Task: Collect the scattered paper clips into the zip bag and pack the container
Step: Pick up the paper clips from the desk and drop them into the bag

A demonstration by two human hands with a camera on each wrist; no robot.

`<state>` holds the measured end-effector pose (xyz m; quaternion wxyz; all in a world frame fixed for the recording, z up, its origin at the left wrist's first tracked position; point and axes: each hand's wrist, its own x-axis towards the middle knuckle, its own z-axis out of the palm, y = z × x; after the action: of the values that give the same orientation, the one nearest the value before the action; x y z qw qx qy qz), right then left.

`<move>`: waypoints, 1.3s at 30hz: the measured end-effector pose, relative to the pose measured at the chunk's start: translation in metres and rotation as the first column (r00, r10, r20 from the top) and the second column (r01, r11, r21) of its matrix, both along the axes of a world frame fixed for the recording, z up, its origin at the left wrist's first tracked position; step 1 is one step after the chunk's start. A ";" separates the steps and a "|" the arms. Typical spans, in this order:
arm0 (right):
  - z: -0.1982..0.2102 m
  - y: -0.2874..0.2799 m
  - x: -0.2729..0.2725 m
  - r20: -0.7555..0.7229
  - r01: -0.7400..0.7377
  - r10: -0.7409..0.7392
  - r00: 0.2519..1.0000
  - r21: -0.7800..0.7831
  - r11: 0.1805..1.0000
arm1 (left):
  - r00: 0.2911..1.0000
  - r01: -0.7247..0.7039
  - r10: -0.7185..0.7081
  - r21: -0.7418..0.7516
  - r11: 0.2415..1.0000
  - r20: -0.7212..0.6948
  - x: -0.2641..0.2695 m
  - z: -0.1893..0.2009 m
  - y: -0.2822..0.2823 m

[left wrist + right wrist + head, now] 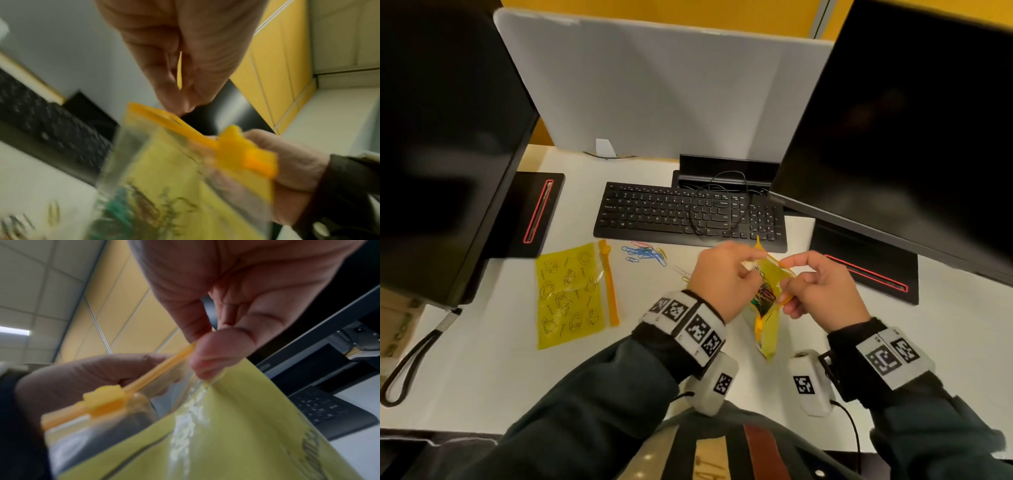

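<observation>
A yellow zip bag [768, 286] with coloured paper clips inside hangs above the desk between both hands. My left hand [751, 262] pinches its top edge from the left, fingers pressed together [185, 91]. From the right, my right hand [791, 274] pinches the orange zip strip [164, 365] between thumb and finger [207, 353]. The orange slider [107, 400] sits partway along the strip, also blurred [244, 152]. Loose paper clips [643, 253] lie in a small heap before the keyboard, a few more [683, 274] just left of my left hand.
A second yellow zip bag [570, 294] lies flat at the left of the white desk [482, 359]. Behind the clips sits a black keyboard [681, 216] with a cable over it. Two dark monitors [914, 130] flank the space, and their bases stand on the desk.
</observation>
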<state>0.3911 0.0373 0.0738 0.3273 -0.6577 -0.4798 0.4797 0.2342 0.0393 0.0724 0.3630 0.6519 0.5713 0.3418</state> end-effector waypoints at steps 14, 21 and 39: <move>-0.023 0.029 -0.048 -0.223 -0.172 0.189 0.956 0.092 0.981 | 0.982 -0.029 0.038 0.051 0.998 -0.186 -0.111 -0.003 -0.022; -0.109 0.042 -0.044 0.567 -0.478 0.559 0.605 -0.304 0.825 | 0.931 -0.088 0.090 0.020 0.996 -0.353 -0.151 -0.002 -0.032; -0.116 0.015 -0.062 0.718 -0.660 0.567 0.404 -0.201 0.724 | 0.947 -0.206 0.156 -0.159 0.965 -0.280 -0.168 -0.029 -0.055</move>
<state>0.3289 0.0522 -0.0418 -0.0588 -0.5489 -0.8022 0.2275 0.0665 -0.0158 0.0435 0.3096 0.5994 0.7019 0.2285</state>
